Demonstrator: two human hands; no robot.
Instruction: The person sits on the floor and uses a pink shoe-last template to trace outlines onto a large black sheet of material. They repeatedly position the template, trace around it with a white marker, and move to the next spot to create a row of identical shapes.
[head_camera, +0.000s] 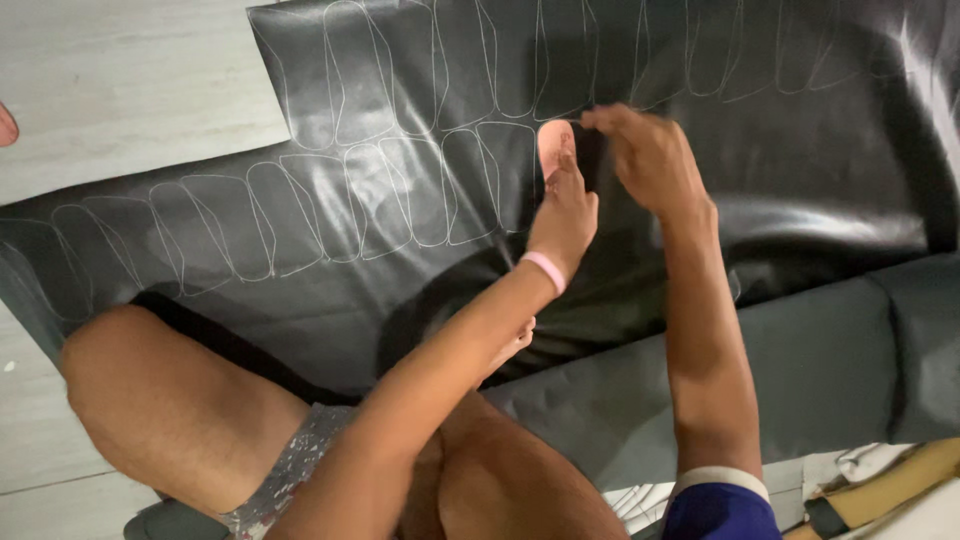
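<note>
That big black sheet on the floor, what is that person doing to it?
A person sits on the floor with a large black sheet spread out in front of their knees. Their left hand presses a small pink template flat on the sheet, and the right hand is right beside it, fingertips pinched, though it is too blurred to show what they hold. Rows of pale traced outlines of the same rounded shape already cover the sheet.

Both arms reach forward from the body, and the forearms come close together near the wrists. The left hand (563, 205) lies flat, palm down, with the fingers stretched out and pressed forward. The right hand (645, 155) is beside it, slightly raised, with fingers curled and the fingertips pinched together. One bent knee shows at the left.
</note>
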